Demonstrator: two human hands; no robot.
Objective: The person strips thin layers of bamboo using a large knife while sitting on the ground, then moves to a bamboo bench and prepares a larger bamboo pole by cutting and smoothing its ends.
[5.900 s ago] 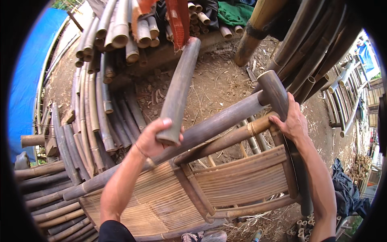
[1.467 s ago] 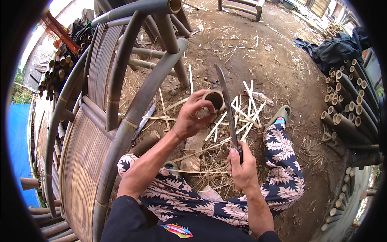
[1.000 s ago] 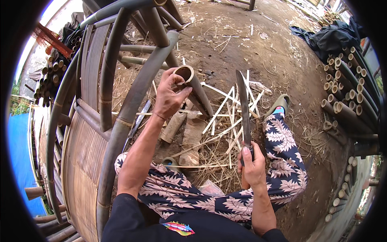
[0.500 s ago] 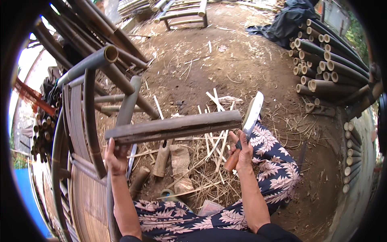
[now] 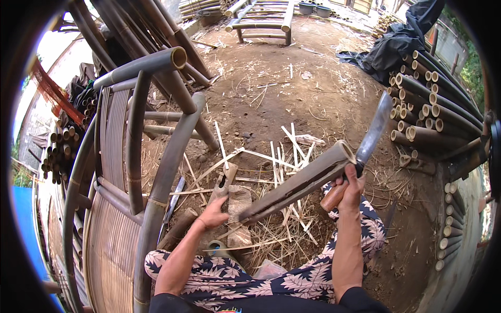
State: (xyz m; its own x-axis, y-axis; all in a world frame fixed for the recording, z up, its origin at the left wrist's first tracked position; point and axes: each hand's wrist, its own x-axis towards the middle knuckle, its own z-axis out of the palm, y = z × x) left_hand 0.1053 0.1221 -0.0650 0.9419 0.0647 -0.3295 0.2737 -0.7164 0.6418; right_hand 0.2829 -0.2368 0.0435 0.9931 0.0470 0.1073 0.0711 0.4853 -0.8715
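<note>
My right hand [image 5: 348,187] grips the wooden handle of a machete [image 5: 374,133], whose blade points up and to the right. A length of bamboo pole [image 5: 292,185] slants from a wooden block [image 5: 239,201] up to the blade, its cut upper end against the blade's base. My left hand [image 5: 213,213] is low at the centre, fingers curled at the lower end of a wooden mallet [image 5: 225,178] lying on the ground. Whether that hand has closed on the mallet does not show. My legs in patterned trousers [image 5: 292,281] frame the spot.
A curved bamboo chair frame [image 5: 156,177] stands close on the left. Stacked bamboo poles [image 5: 433,117] lie on the right, with a dark cloth [image 5: 396,44] beyond them. A bamboo bench [image 5: 261,23] stands far back. Thin splints [image 5: 282,156] litter the dirt; a tape roll [image 5: 215,247] sits by my knee.
My left hand has let go of the pole's left end and dropped to the mallet. The pole has tipped from level to slanting, its lower end on the block. The machete stays in my right hand.
</note>
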